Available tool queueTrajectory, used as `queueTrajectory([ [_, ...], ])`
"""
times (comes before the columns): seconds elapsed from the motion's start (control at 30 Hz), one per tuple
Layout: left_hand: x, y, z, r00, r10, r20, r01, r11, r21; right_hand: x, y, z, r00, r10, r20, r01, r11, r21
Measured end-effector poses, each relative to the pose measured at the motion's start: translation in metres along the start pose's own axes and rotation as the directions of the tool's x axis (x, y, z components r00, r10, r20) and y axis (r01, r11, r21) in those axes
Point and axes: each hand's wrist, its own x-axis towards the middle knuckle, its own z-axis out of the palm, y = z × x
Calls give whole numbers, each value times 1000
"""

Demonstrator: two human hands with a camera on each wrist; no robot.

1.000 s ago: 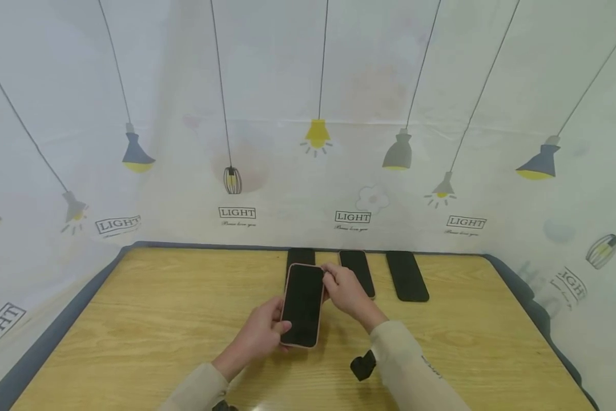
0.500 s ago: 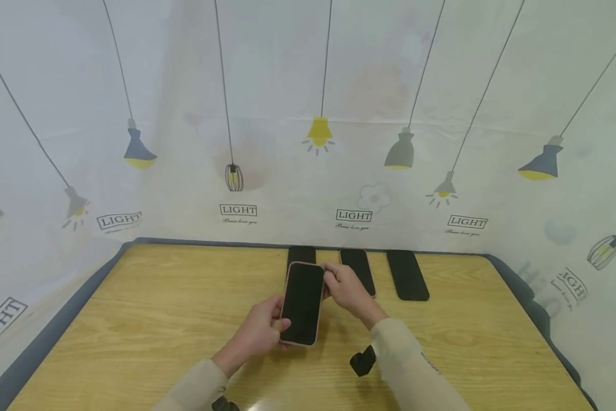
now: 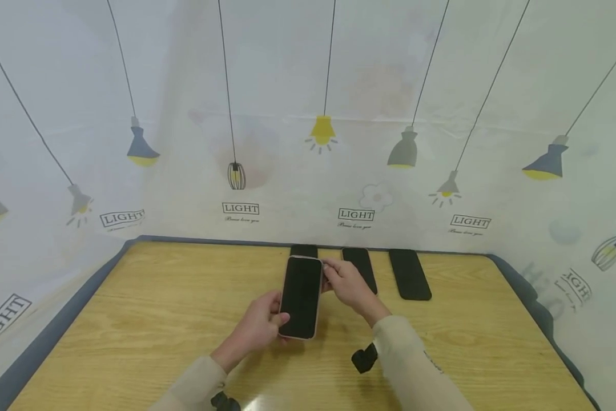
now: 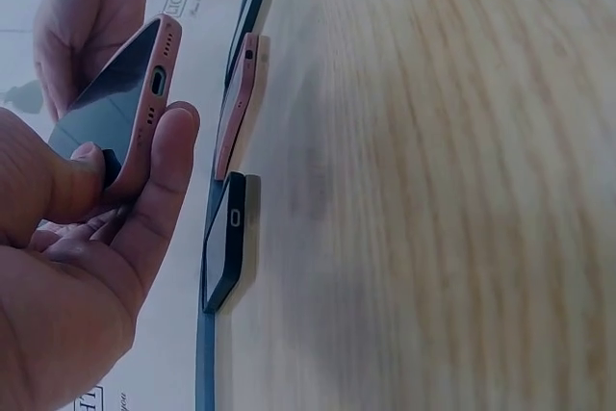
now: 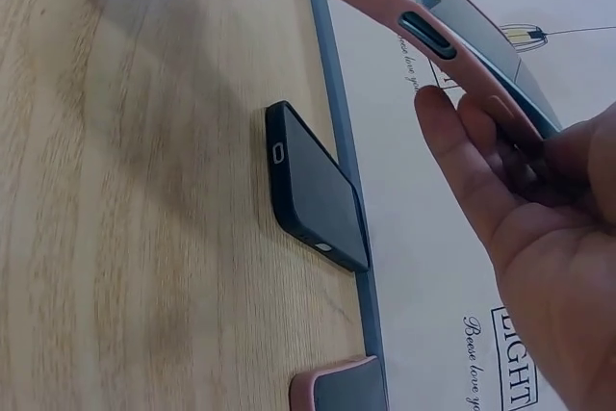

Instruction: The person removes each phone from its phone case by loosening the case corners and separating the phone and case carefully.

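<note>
A phone in a pink case, its screen dark, is held up over the table in both hands. My left hand grips its lower left part, the thumb on the screen and the fingers behind. At the upper right corner, my right hand pinches the case's edge. The right wrist view shows the pink side with a long cutout. Behind the held phone lies a black-cased phone, partly covered in the head view. Right of it lie another pink-cased phone and a black phone.
The wooden table has a blue-grey edge along the back. A pale curtain printed with lamps hangs close behind and at both sides. Small black devices are strapped at both wrists.
The held phone has shifted slightly up in view, covering more of the black phone behind it. Both hands keep their hold. The head view has tilted a little; the phones on the table stay put.
</note>
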Motion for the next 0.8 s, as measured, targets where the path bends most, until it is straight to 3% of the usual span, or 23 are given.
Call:
queueTrajectory([
  [0.33, 1, 0, -7, 999, -13, -52, 12, 1000, -26, -5, -1, 14, 999, -21, -31, 16, 989, -148],
  [0.8, 9, 4, -12, 992, -69, -105, 68, 998, -18, -13, 3, 29, 999, -48, 12, 49, 993, -108],
])
